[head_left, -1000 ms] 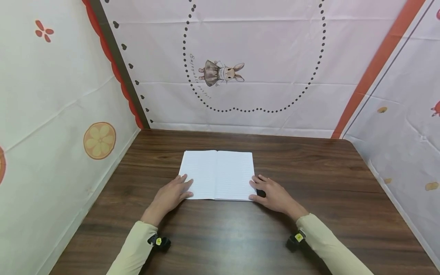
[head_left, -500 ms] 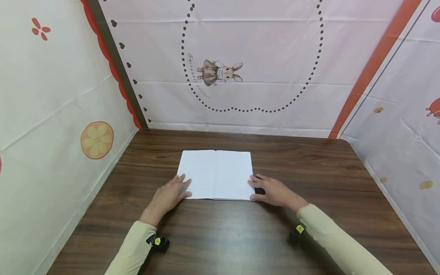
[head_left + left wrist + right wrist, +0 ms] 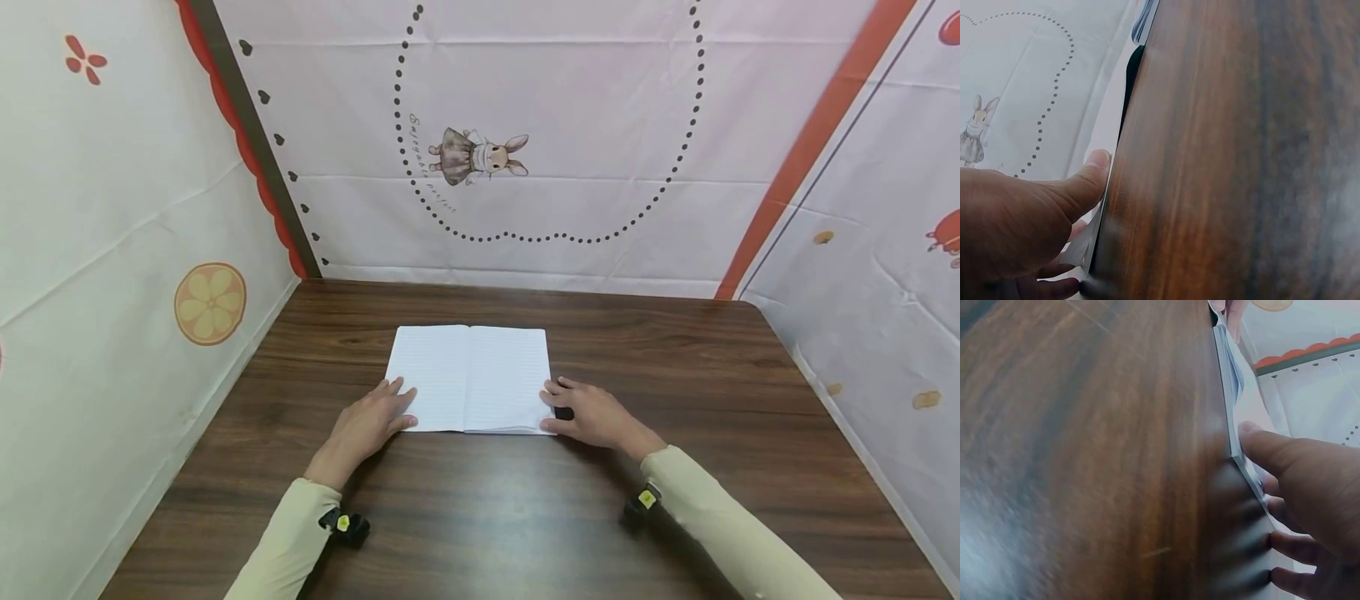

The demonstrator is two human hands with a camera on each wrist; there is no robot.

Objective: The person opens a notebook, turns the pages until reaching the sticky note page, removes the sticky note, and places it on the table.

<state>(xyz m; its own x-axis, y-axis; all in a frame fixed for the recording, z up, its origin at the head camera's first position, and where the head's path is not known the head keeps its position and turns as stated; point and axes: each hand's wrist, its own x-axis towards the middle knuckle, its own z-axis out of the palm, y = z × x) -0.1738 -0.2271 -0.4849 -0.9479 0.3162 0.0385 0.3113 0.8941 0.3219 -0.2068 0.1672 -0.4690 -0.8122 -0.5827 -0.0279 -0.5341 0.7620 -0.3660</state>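
An open notebook with white lined pages lies flat on the table in the head view. My left hand rests on its left page near the close corner, fingers spread. In the left wrist view, the thumb touches the page's near edge. At the notebook's near right corner, my right hand pinches pages between thumb and fingers. Seen from the right wrist, those pages bow up beside the thumb, while the outer fingertips touch down past the edge. The pages hide part of the right fingers.
The brown wood-grain table extends around the notebook. Printed cloth walls stand behind it and on both sides. A black wrist camera sits on the left sleeve, and another camera on the right.
The right thumb has shifted slightly inward at the near corner, and the right pages now bow up along their near edge. The left hand keeps its place on the notebook.
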